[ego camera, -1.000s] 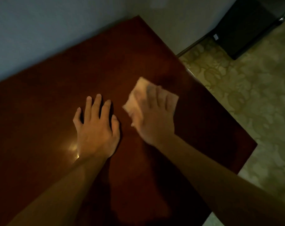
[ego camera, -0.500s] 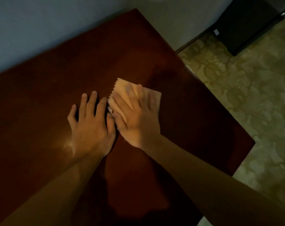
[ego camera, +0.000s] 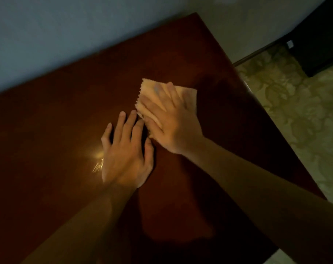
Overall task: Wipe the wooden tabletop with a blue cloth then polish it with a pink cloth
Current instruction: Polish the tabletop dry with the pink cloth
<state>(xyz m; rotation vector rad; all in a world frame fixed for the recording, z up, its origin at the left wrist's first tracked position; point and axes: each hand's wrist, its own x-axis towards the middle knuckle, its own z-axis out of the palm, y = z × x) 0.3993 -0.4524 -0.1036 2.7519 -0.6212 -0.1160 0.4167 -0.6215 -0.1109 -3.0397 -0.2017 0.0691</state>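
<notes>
Your right hand (ego camera: pixel 173 122) lies flat with its fingers straight and slightly spread, pressing the pink cloth (ego camera: pixel 188 98) down onto the surface (ego camera: pixel 57 115); nothing is gripped, the palm and fingers simply cover most of the cloth. The cloth shows beyond your fingertips and to their right, with a zigzag-cut edge on its left side, and it looks pale peach in this dim light. Your left hand (ego camera: pixel 125 151) rests just beside it, palm down, fingers extended and a little apart, holding nothing; its index finger sits right next to the thumb side of your right hand, so close that I cannot tell whether they touch. A bright glint of reflected light sits on the dark reddish wood by your left wrist. The surface runs up to a grey wall (ego camera: pixel 66 35). To the right lies a patterned floor (ego camera: pixel 295 115), and a dark piece of furniture (ego camera: pixel 319 40) stands in the far right corner.
</notes>
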